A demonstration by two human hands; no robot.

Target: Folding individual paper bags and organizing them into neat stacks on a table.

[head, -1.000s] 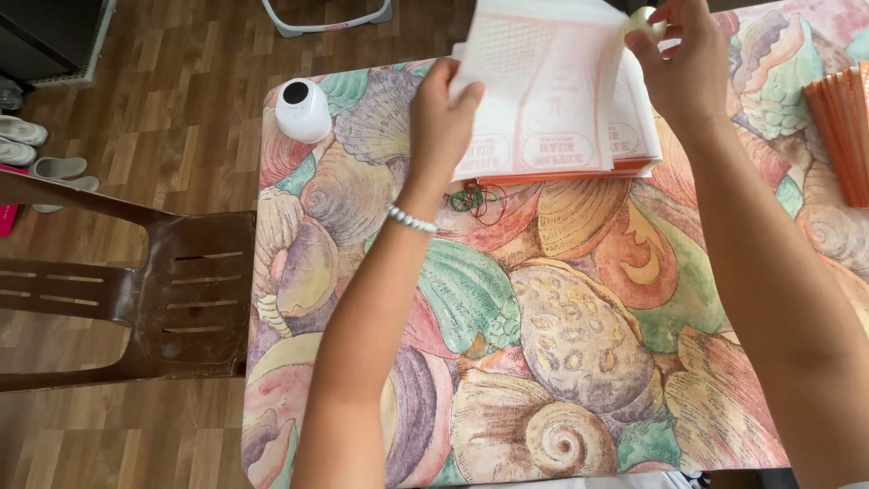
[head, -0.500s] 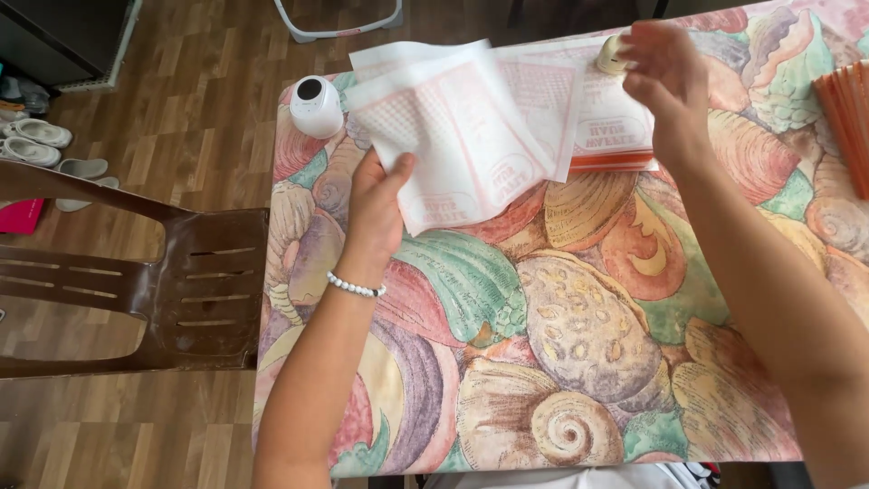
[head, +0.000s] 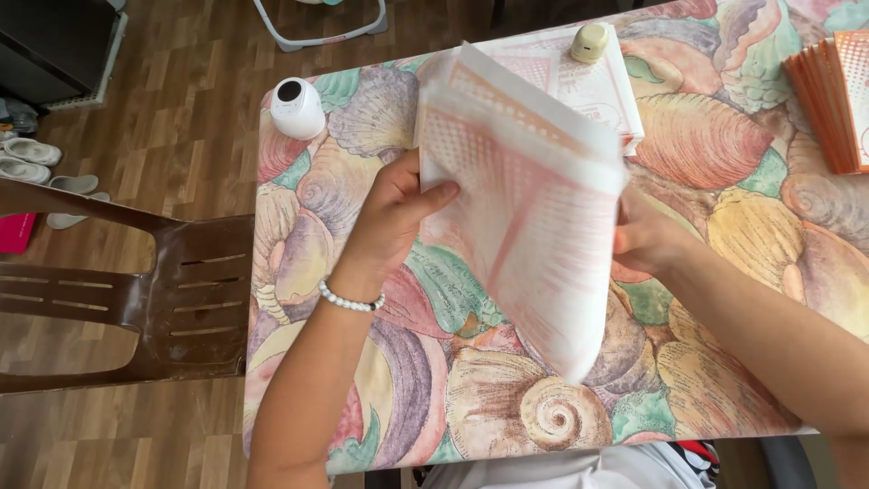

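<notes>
Holding pretty much the centre of the frame, a bundle of white sheets printed with orange-red grids (head: pixel 529 226) is gripped from both sides, lifted off the table and tilted, with the lower corner blurred. The left hand (head: pixel 389 222) is closed on the left edge of the sheets, thumb laid across the front of the paper and the fingers tucked behind; a white bead bracelet (head: pixel 349 300) is worn on that wrist. The right hand (head: pixel 647 240) is pressed against the right edge, but it's mostly hidden behind the paper, so how tightly it's closed can't be told.

Underneath, the table is covered by a seashell-patterned cloth (head: pixel 507 398). More printed sheets (head: pixel 588 86) are lying flat in the upper middle of the frame, with a small cream-coloured cap-shaped object (head: pixel 589 41) set on top of them. A white round container with a dark top (head: pixel 296 107) is seen in the upper left of the table, well apart from the hands. A stack of orange papers (head: pixel 833 95) is fanned at the upper right edge. A brown plastic chair (head: pixel 136 290) is parked just beside the table at the left, on a wooden floor (head: pixel 181 136).
</notes>
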